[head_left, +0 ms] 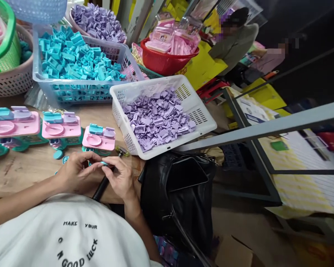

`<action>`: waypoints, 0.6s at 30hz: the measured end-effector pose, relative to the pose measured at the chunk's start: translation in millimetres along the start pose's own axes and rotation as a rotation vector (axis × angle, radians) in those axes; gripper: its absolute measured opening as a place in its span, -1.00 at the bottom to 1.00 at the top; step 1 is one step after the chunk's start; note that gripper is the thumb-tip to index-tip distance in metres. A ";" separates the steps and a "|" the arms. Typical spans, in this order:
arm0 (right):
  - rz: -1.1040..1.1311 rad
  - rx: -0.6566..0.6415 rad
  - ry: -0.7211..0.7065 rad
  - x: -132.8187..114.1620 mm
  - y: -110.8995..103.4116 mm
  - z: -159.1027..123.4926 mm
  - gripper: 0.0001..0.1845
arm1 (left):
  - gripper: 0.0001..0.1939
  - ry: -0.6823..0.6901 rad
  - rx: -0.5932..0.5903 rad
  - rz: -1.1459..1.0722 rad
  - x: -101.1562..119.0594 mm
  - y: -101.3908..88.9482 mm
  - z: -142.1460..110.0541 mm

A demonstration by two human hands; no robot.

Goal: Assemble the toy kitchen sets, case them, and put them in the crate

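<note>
My left hand [79, 168] and my right hand [120, 176] meet over the front of the wooden table. Both pinch a small teal plastic piece [104, 162] between their fingertips; its shape is mostly hidden. Beneath my right hand lies a mallet [100, 189] with a black handle and a yellowish head. Just beyond the hands stands a small toy set [108, 144] with a pink top and teal and purple parts. Two similar toy sets [61, 129] [22, 126] line up to its left. Near my left hand lies a teal disc [58, 154], with other small teal pieces close by.
A white basket [206, 120] of purple parts stands right of the toys. Behind are a clear bluish basket [47, 89] of teal parts and a red basket [167, 63] of pink items. A black bag [156, 185] hangs beside my right arm. Another person [235, 40] sits farther back.
</note>
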State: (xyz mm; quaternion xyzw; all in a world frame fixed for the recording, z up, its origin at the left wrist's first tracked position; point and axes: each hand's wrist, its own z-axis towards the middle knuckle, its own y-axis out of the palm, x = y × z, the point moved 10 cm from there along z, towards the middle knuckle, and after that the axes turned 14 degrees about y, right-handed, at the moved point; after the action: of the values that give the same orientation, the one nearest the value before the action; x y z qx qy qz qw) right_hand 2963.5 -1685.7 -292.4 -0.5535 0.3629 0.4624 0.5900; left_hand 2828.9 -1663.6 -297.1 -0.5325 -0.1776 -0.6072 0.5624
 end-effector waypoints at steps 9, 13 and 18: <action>-0.267 0.301 -0.100 2.1 -11.5 32.2 -0.82 | -0.81 0.381 0.226 0.377 38.6 -52.2 5.7; -0.279 0.300 -0.100 9.8 -4.9 34.0 -0.81 | -0.76 0.372 0.320 0.434 27.8 -88.6 -15.5; -0.282 0.274 -0.081 12.3 -3.9 36.4 -0.85 | -0.73 0.347 0.314 0.509 19.9 -105.6 -38.8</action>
State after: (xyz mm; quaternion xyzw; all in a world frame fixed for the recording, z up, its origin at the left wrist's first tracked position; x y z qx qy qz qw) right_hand 2967.9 -1647.8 -298.2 -0.4943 0.3171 0.3437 0.7328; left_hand 2723.4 -1672.9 -254.2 -0.3555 -0.0319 -0.4942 0.7927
